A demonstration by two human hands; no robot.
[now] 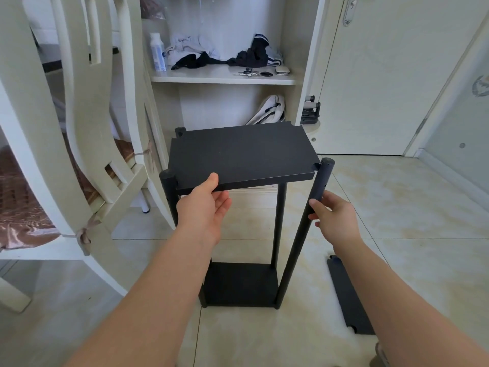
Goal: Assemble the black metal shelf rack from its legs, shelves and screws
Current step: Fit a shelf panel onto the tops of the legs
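A: Whereabouts of top shelf [238, 152]?
B: Up at leg tops, straight ahead of both hands, approx. level, long axis L–R across view. Held at near long edge, L of centre.
A: Held by?
B: L hand [209, 205]. Thumb on top face, fingers curled under, pinching the edge. Nearer of the two to the shelf.
A: And R hand [333, 215]?
B: Wrapped round front-R leg [299, 234], upper part, just below the screw holes. Not touching shelf.
A: Corner fit?
B: Front-R notch just beside top of front-R leg, not seated by the look of it. Front-L corner close against front-L leg [169, 189]. Back-L leg [180, 131] top poking up at back-L notch. Back-R leg [279, 221] seen only under shelf; top hidden, can't tell re that corner.
A: Lower down?
B: Bottom shelf [238, 282] apparently fixed betw. the 4 legs, rack standing on floor [397, 234]. Spare shelf [349, 295] flat on floor, R of rack, apart from it.
A: Next, prob.?
B: Guessing: steady front-R leg w/ R hand, settle notches against legs, line up w/ holes, then screws. No screws in view.
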